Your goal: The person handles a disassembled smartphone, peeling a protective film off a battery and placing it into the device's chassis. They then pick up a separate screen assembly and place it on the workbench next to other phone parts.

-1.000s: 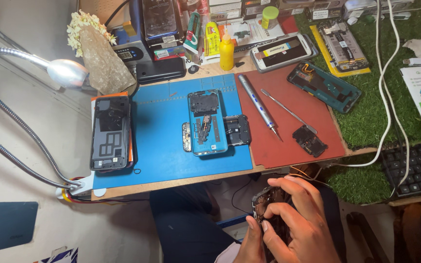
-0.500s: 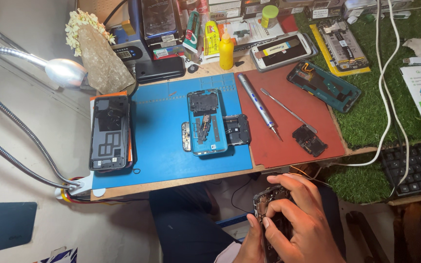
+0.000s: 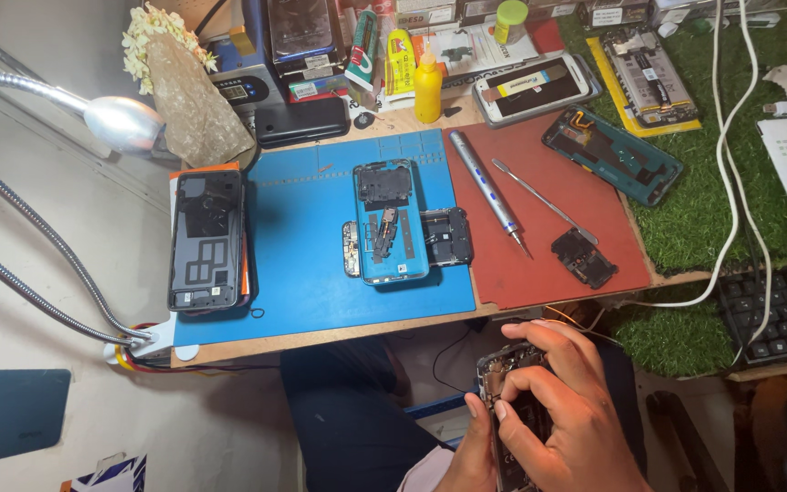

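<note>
Blue mat point(image 3: 311, 237): lies on the desk point(image 3: 321, 339), left half.
Red mat point(image 3: 539, 264): touches the blue mat's right edge.
Opened blue phone point(image 3: 389, 223): on the blue mat, small dark parts on both sides.
Black back cover point(image 3: 207, 239): at the blue mat's left edge, on an orange pad.
Silver screwdriver point(image 3: 487, 191): slanted on the red mat.
Thin metal tool point(image 3: 539, 199): right of the screwdriver.
Teal phone frame point(image 3: 610, 155): red mat's upper right corner.
Yellow bottle point(image 3: 427, 84): upright behind the mats.
Gooseneck lamp point(image 3: 120, 123): bends in from the left.
Black keyboard point(image 3: 781, 310): right, on green turf.
</note>
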